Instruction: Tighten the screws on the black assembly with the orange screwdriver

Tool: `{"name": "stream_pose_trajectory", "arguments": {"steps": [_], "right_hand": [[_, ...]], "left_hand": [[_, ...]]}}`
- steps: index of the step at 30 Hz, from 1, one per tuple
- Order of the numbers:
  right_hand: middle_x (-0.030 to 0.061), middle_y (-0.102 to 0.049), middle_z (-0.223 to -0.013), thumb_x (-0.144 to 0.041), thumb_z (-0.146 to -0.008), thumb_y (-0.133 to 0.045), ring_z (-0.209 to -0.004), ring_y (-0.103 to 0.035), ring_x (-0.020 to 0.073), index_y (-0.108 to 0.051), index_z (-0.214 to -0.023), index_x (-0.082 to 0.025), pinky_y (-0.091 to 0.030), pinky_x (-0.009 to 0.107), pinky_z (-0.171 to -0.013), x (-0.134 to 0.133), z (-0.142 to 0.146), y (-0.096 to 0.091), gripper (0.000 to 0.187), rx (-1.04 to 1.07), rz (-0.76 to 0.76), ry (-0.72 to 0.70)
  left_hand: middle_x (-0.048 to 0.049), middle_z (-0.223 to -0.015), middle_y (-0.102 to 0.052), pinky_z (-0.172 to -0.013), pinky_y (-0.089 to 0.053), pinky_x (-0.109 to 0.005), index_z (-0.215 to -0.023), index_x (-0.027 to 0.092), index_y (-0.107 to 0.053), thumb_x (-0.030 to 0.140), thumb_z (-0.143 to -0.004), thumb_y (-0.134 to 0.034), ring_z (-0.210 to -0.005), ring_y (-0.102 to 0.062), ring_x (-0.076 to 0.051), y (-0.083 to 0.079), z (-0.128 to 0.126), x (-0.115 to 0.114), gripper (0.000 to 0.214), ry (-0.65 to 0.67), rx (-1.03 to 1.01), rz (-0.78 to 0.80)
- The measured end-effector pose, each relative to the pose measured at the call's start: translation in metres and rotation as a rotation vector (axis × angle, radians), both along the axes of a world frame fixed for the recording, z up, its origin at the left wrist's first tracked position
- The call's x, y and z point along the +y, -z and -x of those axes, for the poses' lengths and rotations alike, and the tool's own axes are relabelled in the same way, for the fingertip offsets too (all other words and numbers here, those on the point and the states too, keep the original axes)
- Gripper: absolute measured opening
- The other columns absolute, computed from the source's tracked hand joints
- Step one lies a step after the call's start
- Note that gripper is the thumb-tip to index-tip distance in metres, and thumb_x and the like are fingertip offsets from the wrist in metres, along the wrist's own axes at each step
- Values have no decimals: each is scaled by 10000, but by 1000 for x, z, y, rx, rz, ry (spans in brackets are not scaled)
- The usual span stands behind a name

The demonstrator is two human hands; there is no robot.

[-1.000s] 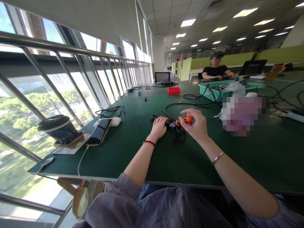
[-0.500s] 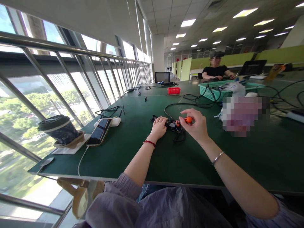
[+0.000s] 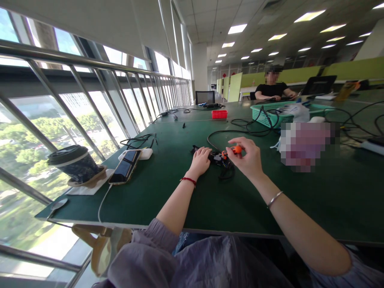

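A small black device (image 3: 218, 159) with a cable lies on the dark green table, its details too small to make out. My left hand (image 3: 201, 161) rests over its left part with the fingers curved on it, covering some of it. From the right, my right hand (image 3: 246, 158) pinches an orange-handled screwdriver (image 3: 237, 150) between thumb and fingers. Its shaft points left to the device and seems to meet it. More orange shows low on the shaft, close to the device. The fingers hide part of the handle.
A phone (image 3: 125, 167), a white block (image 3: 146, 154) and a lidded cup (image 3: 73, 164) stand left, near the railing. Ahead are a red tray (image 3: 219, 115), black cables (image 3: 249, 124) and a green basket (image 3: 264, 116). Another person (image 3: 273, 90) sits across the table.
The orange handle has shifted and turned slightly in my right hand. My left hand and the device stay where they were.
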State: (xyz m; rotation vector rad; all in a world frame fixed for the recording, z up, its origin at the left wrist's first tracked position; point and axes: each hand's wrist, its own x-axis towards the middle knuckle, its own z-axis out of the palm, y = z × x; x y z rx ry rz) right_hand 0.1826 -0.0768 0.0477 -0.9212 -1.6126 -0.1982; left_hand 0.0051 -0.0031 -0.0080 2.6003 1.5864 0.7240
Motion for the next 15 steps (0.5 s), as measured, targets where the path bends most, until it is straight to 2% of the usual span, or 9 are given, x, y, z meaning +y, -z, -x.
{"name": "stream_pose_trajectory", "arguments": {"steps": [3, 5, 11, 15], "right_hand": [[-2, -615, -717, -245, -749, -606, -684, -583, 186, -593, -1010, -221, -489, 374, -774, 0, 0, 0, 263, 19, -24, -45], [0, -619, -739, -229, -745, -599, -694, -588, 185, -581, -1042, -217, -488, 375, -775, 0, 0, 0, 297, 27, -32, -61], [-2, -579, -631, -337, -785, -611, -672, -572, 195, -606, -836, -234, -486, 377, -754, 0, 1, 1, 115, 6, 25, 5], [-2, -611, -709, -268, -755, -607, -672, -576, 183, -595, -965, -232, -491, 367, -753, -1, 1, -1, 214, 11, -6, -19]], "left_hand": [[-37, -1418, -481, -1182, -243, -399, -1333, 204, -476, 93, -827, -405, -1379, -315, -211, 0, 0, 0, 523, -2, -2, 4], [-37, -1417, -481, -1184, -240, -396, -1330, 207, -478, 93, -827, -404, -1378, -318, -210, -1, 0, 0, 521, -4, -2, 4], [-44, -1415, -482, -1181, -244, -406, -1335, 201, -475, 91, -826, -404, -1378, -314, -213, 0, 0, -1, 525, 5, -8, -3], [-43, -1416, -480, -1181, -241, -404, -1332, 206, -478, 92, -827, -406, -1375, -318, -211, -1, 0, -1, 522, 4, -9, 3]]}}
